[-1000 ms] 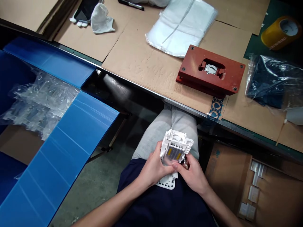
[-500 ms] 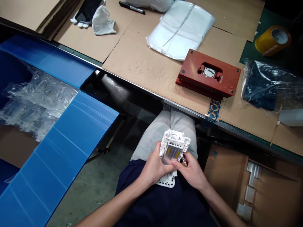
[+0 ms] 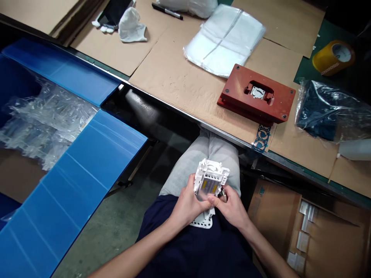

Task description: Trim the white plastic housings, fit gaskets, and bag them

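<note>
A white plastic housing (image 3: 213, 170) with a clear window and two yellow strips is held over my lap. My left hand (image 3: 188, 202) wraps its left side, the thumb lying across the lower front. From the right, my right hand (image 3: 230, 204) grips the lower edge, its thumb meeting the left thumb. Something small and metallic shows by the right fingers; I cannot make out what it is. The slotted lower end of the housing sticks out below my hands.
On the cardboard-covered table are a red fixture block (image 3: 243, 88) with a white part inside, clear plastic bags (image 3: 223, 38), yellow tape (image 3: 327, 61) and a marker (image 3: 168, 11). A blue bin (image 3: 95, 154) with bagged parts stands left. A cardboard box (image 3: 275, 208) is at lower right.
My hands stay on the white housing, which sits slightly further left in view. The table shifts a little lower in view as the camera moves.
</note>
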Tool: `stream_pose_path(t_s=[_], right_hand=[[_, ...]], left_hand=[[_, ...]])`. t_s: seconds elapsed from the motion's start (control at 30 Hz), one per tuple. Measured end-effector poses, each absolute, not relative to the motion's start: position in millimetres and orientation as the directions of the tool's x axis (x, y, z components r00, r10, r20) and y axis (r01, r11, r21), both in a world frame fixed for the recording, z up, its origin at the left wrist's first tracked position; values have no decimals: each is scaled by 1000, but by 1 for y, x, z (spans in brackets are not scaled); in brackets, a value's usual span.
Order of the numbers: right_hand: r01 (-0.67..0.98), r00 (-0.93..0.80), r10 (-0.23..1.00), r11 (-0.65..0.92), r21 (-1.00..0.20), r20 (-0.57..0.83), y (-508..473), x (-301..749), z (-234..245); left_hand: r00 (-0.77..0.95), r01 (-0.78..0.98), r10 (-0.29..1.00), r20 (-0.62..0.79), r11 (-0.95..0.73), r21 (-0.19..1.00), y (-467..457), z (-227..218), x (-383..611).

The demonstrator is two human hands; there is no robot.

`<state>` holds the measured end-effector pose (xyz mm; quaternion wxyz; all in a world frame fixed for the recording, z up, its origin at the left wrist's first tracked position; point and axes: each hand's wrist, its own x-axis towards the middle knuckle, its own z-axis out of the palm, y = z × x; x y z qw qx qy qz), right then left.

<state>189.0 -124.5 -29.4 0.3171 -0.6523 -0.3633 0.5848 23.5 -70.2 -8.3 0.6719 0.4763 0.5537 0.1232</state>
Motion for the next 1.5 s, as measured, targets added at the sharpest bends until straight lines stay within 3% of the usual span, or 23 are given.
stream_pose_path(t_s=[0.27, 0.47, 0.83, 1.23, 1.5], right_hand=[[-80, 21, 824, -563, -822, -566, -132, 187, -18], [26, 60, 847, -530, -848, -528, -133, 181, -29], [-18, -46, 828, -561, -828, -559, -121, 190, -20], [98, 74, 870, -492, -865, -487, -140, 182, -39], [73, 31, 869, -495, -866, -494, -127, 187, -32]], left_hand=[[372, 349, 697, -613, 507, 788, -73, 1, 23], [368, 297, 713, -597, 518, 802, -77, -16, 19], [351, 328, 716, -604, 509, 795, -75, -7, 21], [372, 316, 708, -600, 511, 799, -78, -19, 19], [341, 324, 706, -621, 532, 782, -74, -17, 23]])
